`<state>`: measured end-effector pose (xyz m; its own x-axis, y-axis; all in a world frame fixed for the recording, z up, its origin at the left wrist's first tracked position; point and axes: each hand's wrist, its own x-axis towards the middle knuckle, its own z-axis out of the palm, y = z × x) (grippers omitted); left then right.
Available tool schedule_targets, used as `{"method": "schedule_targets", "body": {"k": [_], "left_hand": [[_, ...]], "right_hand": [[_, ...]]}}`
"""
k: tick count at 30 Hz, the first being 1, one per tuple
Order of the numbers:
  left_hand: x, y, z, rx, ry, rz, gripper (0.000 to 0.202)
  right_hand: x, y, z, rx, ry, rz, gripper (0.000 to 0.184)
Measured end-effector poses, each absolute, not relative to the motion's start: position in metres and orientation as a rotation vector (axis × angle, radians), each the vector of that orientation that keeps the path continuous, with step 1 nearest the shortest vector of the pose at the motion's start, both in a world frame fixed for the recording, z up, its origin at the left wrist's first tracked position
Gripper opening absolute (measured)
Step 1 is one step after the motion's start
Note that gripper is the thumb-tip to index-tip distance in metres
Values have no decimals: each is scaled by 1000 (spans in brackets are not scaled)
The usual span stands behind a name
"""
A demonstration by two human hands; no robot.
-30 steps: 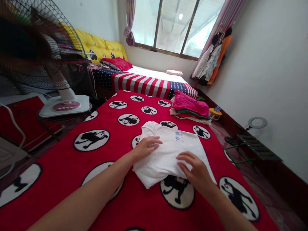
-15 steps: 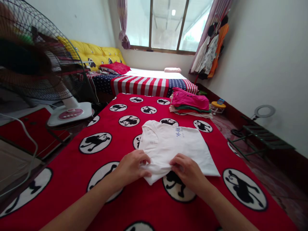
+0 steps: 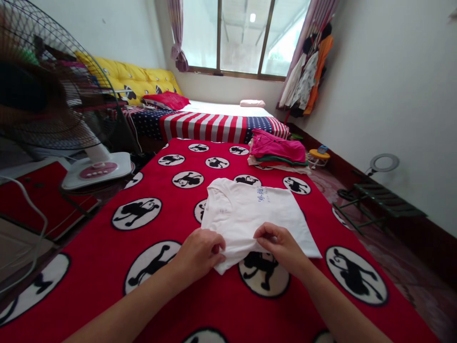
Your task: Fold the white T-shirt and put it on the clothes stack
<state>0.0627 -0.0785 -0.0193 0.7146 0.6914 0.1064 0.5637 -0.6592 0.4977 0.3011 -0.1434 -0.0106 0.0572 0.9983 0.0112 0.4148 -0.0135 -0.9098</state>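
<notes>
A white T-shirt [image 3: 250,209] with small blue lettering lies partly folded on a red blanket [image 3: 150,281] patterned with black monkeys in white circles. Its round neckline points to the left. My left hand [image 3: 204,250] is closed on the shirt's near left part, at the sleeve, with fingers curled. My right hand [image 3: 276,243] pinches the shirt's near edge around the middle, thumb and fingers together. Between the hands the near edge of the cloth is slightly bunched. The fabric inside each grip is mostly hidden by the fingers.
A pile of folded clothes [image 3: 276,150], pink on top, sits at the blanket's far right corner. On the left a fan [image 3: 96,164] stands beside the bed. To the right are a green folding stool [image 3: 383,200] and a ring light [image 3: 384,163]. Another bed [image 3: 210,126] lies beyond.
The camera view has shifted slightly. My right hand has lifted the near edge a little and moved slightly up the shirt; my left hand stays at the near left part.
</notes>
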Motion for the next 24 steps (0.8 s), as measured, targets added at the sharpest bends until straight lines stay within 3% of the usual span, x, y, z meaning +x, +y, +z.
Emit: {"method": "schedule_targets", "body": {"k": [3, 8, 15, 24], "left_hand": [[60, -76, -12, 2705, 847, 525, 7], [59, -78, 3, 3153, 519, 743, 17], [59, -86, -8, 3017, 490, 699, 18], [52, -78, -19, 2943, 530, 646, 22]], "right_hand": [[302, -145, -8, -1555, -1506, 904, 7], [305, -148, -12, -1533, -1622, 829, 9], [296, -153, -18, -1510, -1890, 529, 25], [288, -148, -19, -1449, -2065, 226, 9]]}}
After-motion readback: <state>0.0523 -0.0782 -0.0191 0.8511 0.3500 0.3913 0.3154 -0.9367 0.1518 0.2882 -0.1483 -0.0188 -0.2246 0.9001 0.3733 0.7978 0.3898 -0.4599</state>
